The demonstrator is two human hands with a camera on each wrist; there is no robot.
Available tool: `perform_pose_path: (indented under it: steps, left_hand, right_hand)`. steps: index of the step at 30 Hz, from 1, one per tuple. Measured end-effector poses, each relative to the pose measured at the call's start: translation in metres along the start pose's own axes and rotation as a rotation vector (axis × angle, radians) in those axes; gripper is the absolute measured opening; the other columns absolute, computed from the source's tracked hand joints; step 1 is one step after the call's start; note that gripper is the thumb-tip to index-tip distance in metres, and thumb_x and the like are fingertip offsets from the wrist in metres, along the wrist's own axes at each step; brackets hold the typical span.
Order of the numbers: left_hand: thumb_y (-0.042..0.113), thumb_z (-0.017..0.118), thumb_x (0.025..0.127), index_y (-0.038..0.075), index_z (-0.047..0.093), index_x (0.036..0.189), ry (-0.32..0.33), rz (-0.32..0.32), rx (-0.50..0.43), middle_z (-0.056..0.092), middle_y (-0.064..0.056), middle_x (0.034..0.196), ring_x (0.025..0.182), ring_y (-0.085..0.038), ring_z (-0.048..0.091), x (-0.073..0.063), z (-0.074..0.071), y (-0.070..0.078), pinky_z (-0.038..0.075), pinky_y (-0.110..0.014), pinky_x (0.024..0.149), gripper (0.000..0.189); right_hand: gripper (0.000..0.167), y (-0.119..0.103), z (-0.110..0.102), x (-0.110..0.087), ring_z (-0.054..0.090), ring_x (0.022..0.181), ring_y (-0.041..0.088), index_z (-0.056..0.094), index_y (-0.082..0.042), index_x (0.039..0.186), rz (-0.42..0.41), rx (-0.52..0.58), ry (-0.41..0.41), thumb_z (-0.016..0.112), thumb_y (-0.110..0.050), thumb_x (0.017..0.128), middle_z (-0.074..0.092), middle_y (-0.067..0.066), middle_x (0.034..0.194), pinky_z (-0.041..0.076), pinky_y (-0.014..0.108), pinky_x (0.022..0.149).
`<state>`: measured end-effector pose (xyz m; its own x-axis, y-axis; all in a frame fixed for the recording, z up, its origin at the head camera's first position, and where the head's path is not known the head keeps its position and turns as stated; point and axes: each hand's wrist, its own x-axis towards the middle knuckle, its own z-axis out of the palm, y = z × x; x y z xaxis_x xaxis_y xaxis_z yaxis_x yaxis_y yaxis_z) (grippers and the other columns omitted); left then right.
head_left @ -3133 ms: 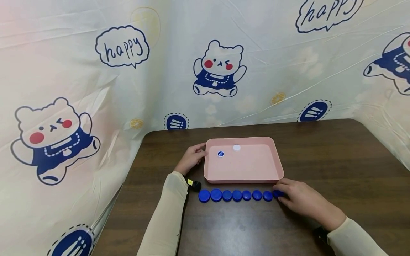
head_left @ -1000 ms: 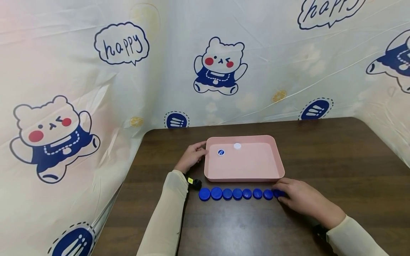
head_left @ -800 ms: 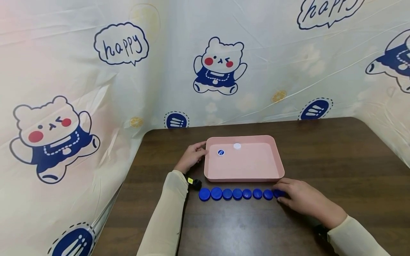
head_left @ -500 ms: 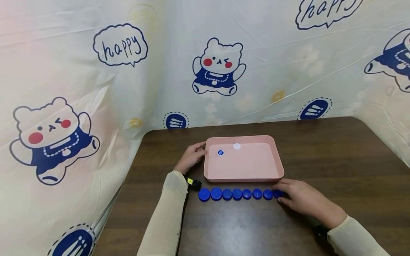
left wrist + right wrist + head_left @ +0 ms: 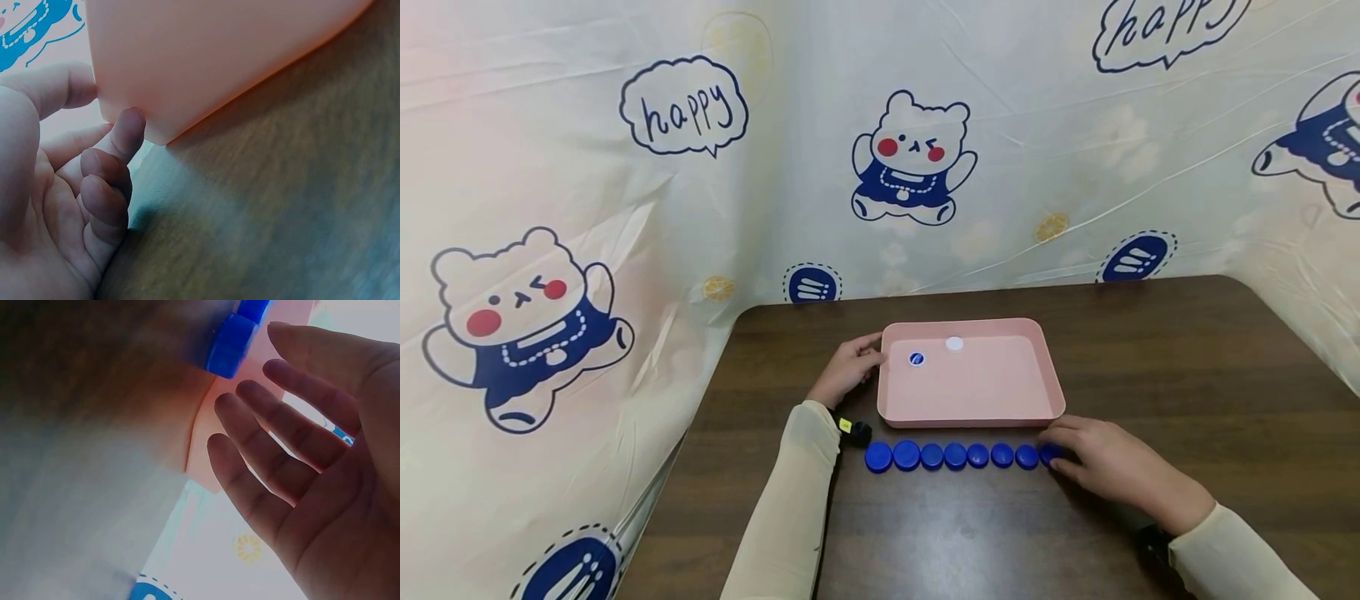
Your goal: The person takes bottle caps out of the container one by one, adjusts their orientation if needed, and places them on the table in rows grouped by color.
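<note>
Several blue round caps (image 5: pixel 955 456) form a row along the near side of a shallow pink tray (image 5: pixel 973 400). My left hand (image 5: pixel 847 367) touches the tray's left wall; in the left wrist view, the tray wall (image 5: pixel 206 50) meets its fingertips and the other fingers are loosely bent. At the row's right end, my right hand (image 5: pixel 1108 462) is beside the last blue cap (image 5: pixel 1049 454), partly covering it in the head view. In the right wrist view the fingers are spread, with a small gap to the end cap (image 5: pixel 231 347).
Inside the tray lie a white round disc (image 5: pixel 954 343) and a small blue-and-white round piece (image 5: pixel 917 359). Everything stands on a dark wooden table (image 5: pixel 955 542). Behind it hangs a printed curtain (image 5: pixel 820 167). A black wrist camera (image 5: pixel 857 432) sits near the row's left end.
My right hand has shifted very slightly at the end cap, leaving a little more of it in sight. The left hand, tray and row of caps stay in place.
</note>
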<state>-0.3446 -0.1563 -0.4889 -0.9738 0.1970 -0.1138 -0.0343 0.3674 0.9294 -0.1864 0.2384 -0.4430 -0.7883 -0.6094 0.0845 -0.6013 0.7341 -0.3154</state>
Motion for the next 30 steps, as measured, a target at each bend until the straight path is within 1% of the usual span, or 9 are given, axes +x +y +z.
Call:
perform_pose_path:
  steps: [4, 11, 18, 23, 30]
  left_hand:
    - [0.024, 0.065, 0.093, 0.015, 0.053, 0.141, 0.006, 0.003, 0.001, 0.057, -0.008, 0.081, 0.067, -0.022, 0.051, 0.000, 0.000, 0.000, 0.046, -0.030, 0.060, 0.050]
    - [0.022, 0.065, 0.093, 0.015, 0.054, 0.139, 0.009, 0.000, -0.007, 0.057, -0.008, 0.080, 0.065, -0.021, 0.051, 0.001, -0.001, -0.001, 0.045, -0.029, 0.059, 0.049]
    - [0.023, 0.065, 0.093, 0.016, 0.056, 0.138, 0.015, 0.013, -0.001, 0.057, -0.008, 0.079, 0.064, -0.021, 0.051, 0.001, 0.000, -0.002, 0.045, -0.029, 0.058, 0.047]
    - [0.021, 0.065, 0.093, 0.016, 0.055, 0.139, 0.006, 0.015, -0.006, 0.056, -0.007, 0.078, 0.064, -0.020, 0.050, 0.001, 0.000, -0.002, 0.045, -0.028, 0.057, 0.047]
    - [0.020, 0.066, 0.092, 0.016, 0.055, 0.139, -0.002, 0.013, -0.023, 0.057, -0.008, 0.079, 0.064, -0.021, 0.050, 0.002, 0.000, -0.003, 0.045, -0.029, 0.057, 0.048]
  right_hand:
    - [0.026, 0.000, -0.005, 0.001, 0.063, 0.089, 0.013, 0.071, -0.011, 0.109, -0.004, -0.011, 0.015, 0.076, -0.016, 0.084, 0.064, -0.003, 0.103, 0.054, 0.039, 0.078]
    - [0.029, -0.001, -0.012, 0.004, 0.064, 0.088, 0.015, 0.071, -0.007, 0.107, -0.060, -0.062, 0.094, 0.079, -0.014, 0.080, 0.065, 0.000, 0.102, 0.055, 0.039, 0.077]
    - [0.025, 0.000, -0.020, 0.010, 0.064, 0.088, 0.014, 0.072, -0.009, 0.106, -0.039, -0.062, 0.101, 0.077, -0.015, 0.083, 0.066, -0.001, 0.102, 0.055, 0.039, 0.078]
    - [0.025, 0.007, -0.025, 0.015, 0.066, 0.089, 0.019, 0.073, -0.007, 0.105, -0.049, -0.058, 0.171, 0.079, -0.011, 0.080, 0.067, 0.003, 0.103, 0.055, 0.041, 0.078]
    - [0.026, 0.021, -0.032, 0.024, 0.066, 0.094, 0.023, 0.072, -0.006, 0.107, 0.005, -0.039, 0.222, 0.077, -0.012, 0.082, 0.067, 0.006, 0.106, 0.054, 0.045, 0.080]
